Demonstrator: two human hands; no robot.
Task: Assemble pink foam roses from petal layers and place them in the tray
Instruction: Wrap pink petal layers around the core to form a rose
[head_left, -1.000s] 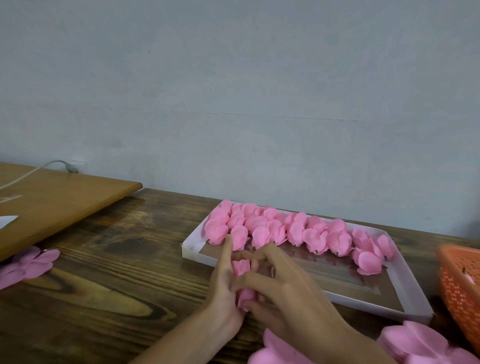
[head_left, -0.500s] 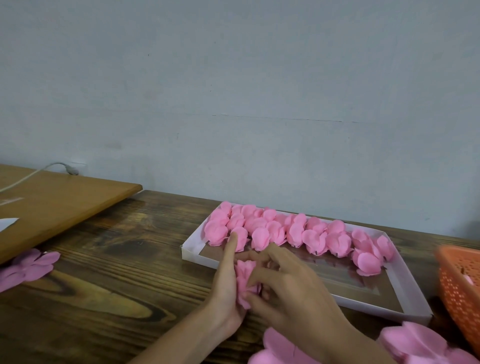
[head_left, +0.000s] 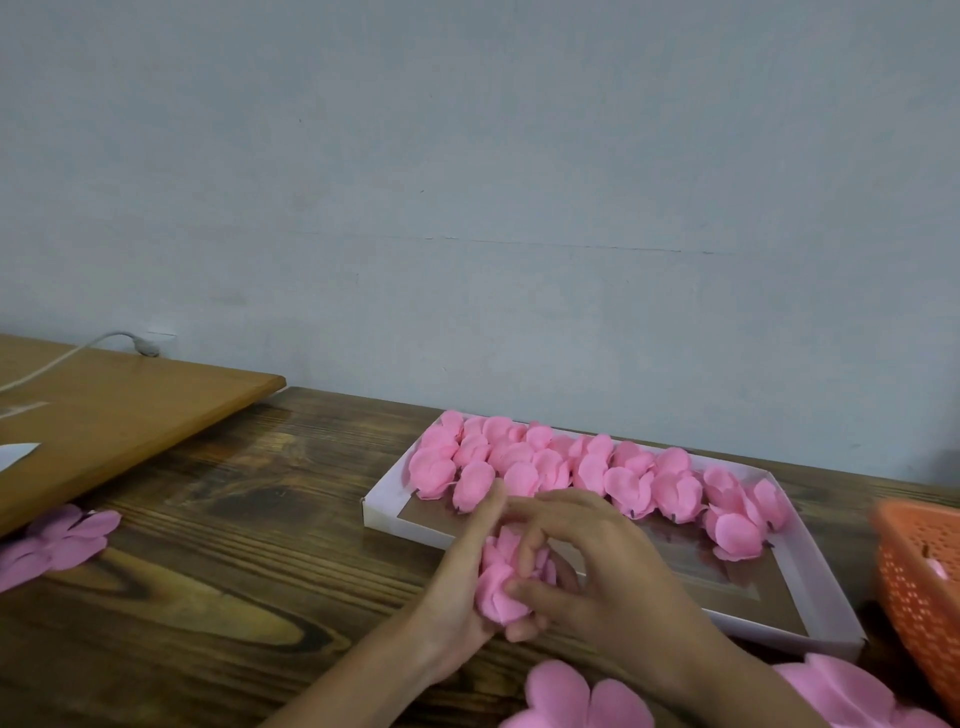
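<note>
Dark, knotty wooden table (head_left: 208, 597) with heavy grain, right up against a plain grey-blue wall (head_left: 467, 156). Faint hairline crack (head_left: 519, 243) running sideways across that wall. At the table's left edge, a lighter, smoother wooden board (head_left: 119, 415), sitting a bit higher and overlapping the tabletop. White cable (head_left: 57, 359) trailing over the board's far corner to a plug (head_left: 144, 347) by the wall. White paper scrap (head_left: 15, 453) poking in at the board's left edge. Orange plastic mesh basket (head_left: 924, 587) at the table's right edge, cut off by the frame.
</note>
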